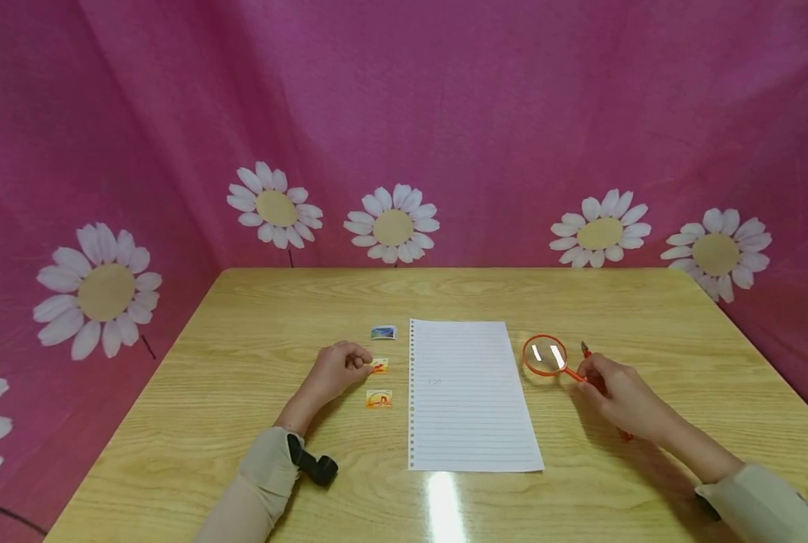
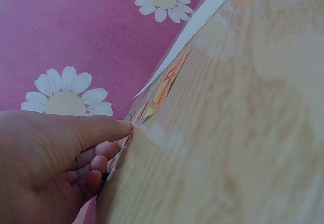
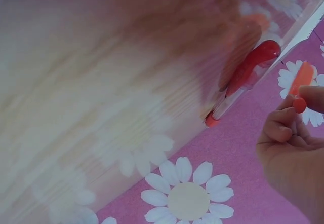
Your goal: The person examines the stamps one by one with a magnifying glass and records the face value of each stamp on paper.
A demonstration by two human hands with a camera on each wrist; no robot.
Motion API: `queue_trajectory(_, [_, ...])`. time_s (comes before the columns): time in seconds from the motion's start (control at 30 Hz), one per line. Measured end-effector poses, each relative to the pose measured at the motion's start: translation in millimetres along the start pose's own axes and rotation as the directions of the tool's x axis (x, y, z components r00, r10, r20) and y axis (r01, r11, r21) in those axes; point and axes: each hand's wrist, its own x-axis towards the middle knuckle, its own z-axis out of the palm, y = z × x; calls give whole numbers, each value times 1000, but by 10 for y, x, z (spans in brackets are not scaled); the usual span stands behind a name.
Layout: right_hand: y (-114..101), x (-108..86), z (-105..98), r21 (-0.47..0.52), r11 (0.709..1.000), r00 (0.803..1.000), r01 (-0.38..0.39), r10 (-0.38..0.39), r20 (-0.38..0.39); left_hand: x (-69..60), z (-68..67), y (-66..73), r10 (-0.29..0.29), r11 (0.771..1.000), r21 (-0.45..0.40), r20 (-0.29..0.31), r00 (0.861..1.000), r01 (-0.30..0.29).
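Observation:
My left hand (image 1: 338, 371) has curled fingers, with thumb and fingertips pinching the edge of a small yellow-and-red stamp (image 1: 379, 366). A similar orange-yellow stamp (image 1: 379, 399) lies nearer to me, and a blue stamp (image 1: 384, 332) farther away. In the left wrist view the left hand (image 2: 55, 153) sits low over the table beside an orange stamp (image 2: 167, 84). My right hand (image 1: 624, 396) grips the handle of an orange-rimmed magnifying glass (image 1: 545, 355), held above the table. Below that hand lies a red pen (image 1: 585, 349), partly hidden; the right wrist view shows the pen (image 3: 250, 67) more fully.
A lined sheet of paper (image 1: 471, 422) with holes down its left edge lies between the hands, bearing faint handwriting. The wooden table (image 1: 295, 298) reflects light near its front. A pink curtain (image 1: 485, 113) with white flowers hangs behind and beside it.

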Motion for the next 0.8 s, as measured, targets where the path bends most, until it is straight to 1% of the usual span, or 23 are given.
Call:
queue_trajectory(0.07, [-8,7,-8,4,998,998,-55,55,20,3,1,-1,-2,1000,-3,1,1000,2])
queue_trajectory(0.13, [-21,17,-18,7,993,991,-122,121,50,5,0,3,0,1000,-3,0,1000,0])
queue_trajectory(0.23, [-41,29,-33,12,977,972,-215,213,103,4,-6,13,1,1000,-2,1,1000,-1])
queue_trajectory(0.33, [-65,40,-46,20,960,951,-278,272,146,2,-11,20,-1,1000,7,1,1000,1])
queue_trajectory(0.4, [-77,46,-51,24,952,940,-305,297,168,0,-16,25,-9,1000,6,3,1000,9])
queue_trajectory(0.47, [-85,52,-53,25,947,933,-321,311,181,-1,-17,28,-11,1000,7,4,1000,11])
queue_trajectory(0.53, [-89,58,-53,25,944,929,-329,318,188,0,-19,29,-15,1000,-1,6,1000,15])
queue_trajectory(0.67, [-98,65,-44,19,940,924,-341,331,194,3,-15,12,-2,1000,2,6,1000,2])
queue_trajectory(0.8, [-103,71,-31,17,933,914,-360,349,207,6,-9,2,-11,1000,-2,10,1000,11])
